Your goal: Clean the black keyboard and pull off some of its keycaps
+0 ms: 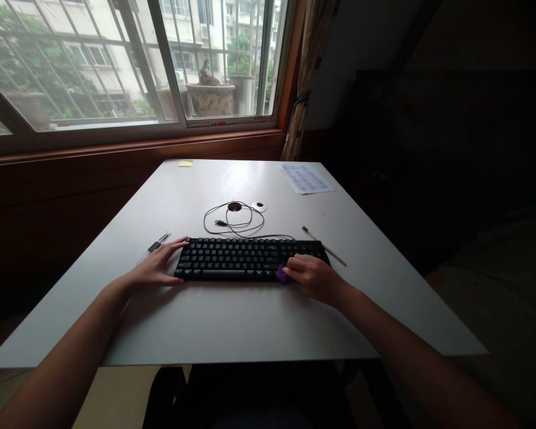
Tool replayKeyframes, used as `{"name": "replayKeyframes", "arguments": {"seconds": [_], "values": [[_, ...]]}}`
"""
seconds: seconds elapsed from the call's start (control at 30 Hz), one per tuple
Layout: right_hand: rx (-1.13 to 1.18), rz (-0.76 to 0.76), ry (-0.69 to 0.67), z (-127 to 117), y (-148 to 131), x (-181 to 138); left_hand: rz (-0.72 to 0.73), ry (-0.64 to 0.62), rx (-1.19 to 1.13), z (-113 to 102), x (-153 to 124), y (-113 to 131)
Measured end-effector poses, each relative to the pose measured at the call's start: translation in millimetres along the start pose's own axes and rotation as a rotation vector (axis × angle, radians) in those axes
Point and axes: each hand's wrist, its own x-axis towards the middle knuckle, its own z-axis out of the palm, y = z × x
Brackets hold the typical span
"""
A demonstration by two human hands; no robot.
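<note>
A black keyboard [232, 259] lies flat on the white table, its keys facing up. At its left end my left hand [154, 266] grips it, fingers at the far corner and thumb at the near corner. My right hand [310, 275] is closed on a crumpled purple cloth [284, 273], which presses on the keys toward the right of the bottom row. The hand covers part of the number pad. From the keyboard's back edge runs a thin black cable [263, 221], loosely coiled behind it, with a USB plug [220, 223] at its end.
Right of the keyboard lies a thin stick-like brush [326, 246]. A small dark tool with metal tips [155, 245] is beside my left hand. Behind are a round table hole [234, 207], its cover [259, 207], printed sheets [307, 179] and yellow sticky notes [185, 163].
</note>
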Motion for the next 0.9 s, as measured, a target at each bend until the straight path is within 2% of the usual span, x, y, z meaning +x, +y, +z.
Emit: {"name": "replayKeyframes", "arguments": {"seconds": [0.2, 0.53, 0.73, 0.9], "values": [[-0.044, -0.005, 0.077, 5.9, -7.0, -7.5, 0.002, -0.004, -0.005, -0.5, 0.3, -0.3], [-0.008, 0.03, 0.077, -2.3, -19.8, -6.3, -0.006, -0.013, -0.019, -0.2, 0.6, -1.5], [-0.069, -0.104, 0.033, -12.8, -14.9, 0.0, 0.0, -0.016, -0.003, -0.7, 0.2, -0.6], [-0.024, -0.07, 0.084, -5.6, -16.1, -8.0, 0.011, -0.01, -0.002, -0.6, 0.1, -2.1]]}}
